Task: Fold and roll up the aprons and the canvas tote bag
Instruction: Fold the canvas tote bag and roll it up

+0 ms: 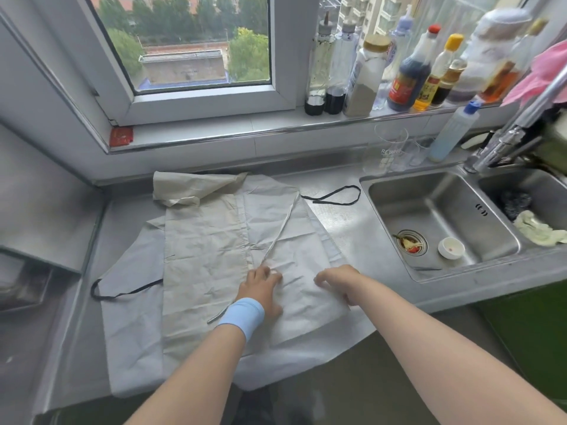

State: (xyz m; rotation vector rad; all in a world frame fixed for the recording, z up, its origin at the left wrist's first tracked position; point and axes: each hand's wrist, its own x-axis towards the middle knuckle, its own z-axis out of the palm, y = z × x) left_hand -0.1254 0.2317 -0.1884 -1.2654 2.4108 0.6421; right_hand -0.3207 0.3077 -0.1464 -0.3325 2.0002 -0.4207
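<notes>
- Two hands: left hand [264,286], right hand [340,282].
- Three cloth layers on the counter [346,228]: one grey apron [132,317], one beige cloth [199,256], one white cloth [294,228].
- Two black straps: left strap [122,294], right strap [337,196].
- About nine bottles [408,78] on the windowsill [214,130]; they overlap, so the count is not sure.
- Two sink basins: left basin [429,204], right basin [540,182].
- One small white cup [451,247].
</notes>
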